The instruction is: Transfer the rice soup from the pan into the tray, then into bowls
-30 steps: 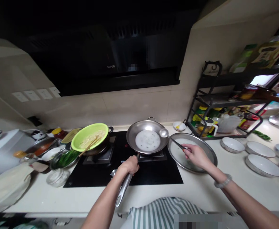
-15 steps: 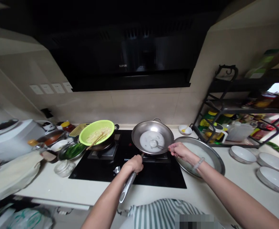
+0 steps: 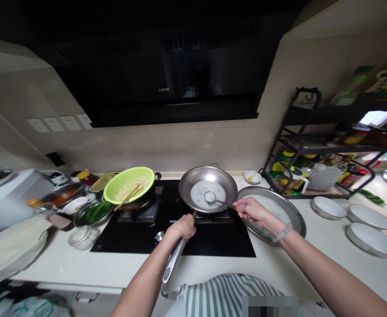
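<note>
A steel wok (image 3: 228,180) sits over the right burner of the black cooktop (image 3: 127,240), with white liquid (image 3: 202,190) in its bottom. My left hand (image 3: 183,227) is wrapped round the wok's long metal handle (image 3: 173,259). In my right hand (image 3: 249,208) is a ladle (image 3: 210,197), gripped by its handle; the bowl of it dips into the white liquid. Right of the wok, and partly beneath my right hand and wrist, lies a wide steel basin (image 3: 299,220) that also holds pale liquid.
A green colander (image 3: 109,187) of pale strips, with chopsticks (image 3: 127,197), rests on a pot at the left burner. Further left stand leafy greens (image 3: 97,212) and a glass jar (image 3: 83,237). To the right are a black rack (image 3: 315,145), a small dish (image 3: 253,177) and several white bowls (image 3: 329,208).
The whole view has shifted a little, so things appear slightly further left. The ladle's bowl has moved slightly within the white liquid. Both hands keep their grips.
</note>
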Action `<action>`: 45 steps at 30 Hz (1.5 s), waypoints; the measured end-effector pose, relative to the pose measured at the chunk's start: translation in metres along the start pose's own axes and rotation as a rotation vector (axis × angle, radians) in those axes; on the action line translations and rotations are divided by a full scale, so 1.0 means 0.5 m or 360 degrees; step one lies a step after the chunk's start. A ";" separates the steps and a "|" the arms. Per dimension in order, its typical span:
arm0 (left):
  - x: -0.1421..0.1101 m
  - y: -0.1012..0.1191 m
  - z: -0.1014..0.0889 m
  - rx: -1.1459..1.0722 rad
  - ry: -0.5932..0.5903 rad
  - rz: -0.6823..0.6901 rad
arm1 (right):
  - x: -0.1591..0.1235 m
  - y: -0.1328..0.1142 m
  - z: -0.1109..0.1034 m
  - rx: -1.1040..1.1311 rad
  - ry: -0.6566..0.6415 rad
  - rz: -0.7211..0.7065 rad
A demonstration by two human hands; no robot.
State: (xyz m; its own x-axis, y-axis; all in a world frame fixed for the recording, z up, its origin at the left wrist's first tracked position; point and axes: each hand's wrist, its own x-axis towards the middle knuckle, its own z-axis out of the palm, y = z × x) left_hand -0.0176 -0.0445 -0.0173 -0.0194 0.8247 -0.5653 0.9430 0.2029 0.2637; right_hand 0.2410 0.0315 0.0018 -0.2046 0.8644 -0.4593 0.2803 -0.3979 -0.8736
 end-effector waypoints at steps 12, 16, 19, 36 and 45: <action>-0.005 0.001 -0.004 -0.0014 -0.0026 -0.0009 | -0.048 0.009 -0.056 0.0078 0.0052 0.0018; -0.009 0.004 -0.008 0.0011 -0.0016 -0.0009 | -0.080 0.014 -0.107 0.0179 0.0127 0.0014; -0.007 0.003 -0.007 0.0007 -0.0017 -0.0021 | -0.098 0.035 -0.157 0.0225 0.0230 0.0010; 0.006 -0.005 0.003 -0.0029 -0.0042 -0.0039 | -0.108 0.342 -0.287 -0.1974 0.1063 -0.0497; 0.000 0.000 -0.001 -0.0005 -0.0035 -0.0036 | -0.115 0.280 -0.274 -0.1097 0.1034 -0.0289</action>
State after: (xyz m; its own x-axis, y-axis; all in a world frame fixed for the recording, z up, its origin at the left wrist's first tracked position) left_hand -0.0176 -0.0441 -0.0167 -0.0337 0.8081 -0.5880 0.9414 0.2233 0.2529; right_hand 0.4206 -0.0317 -0.0719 0.2022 0.9788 0.0333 0.8270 -0.1525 -0.5411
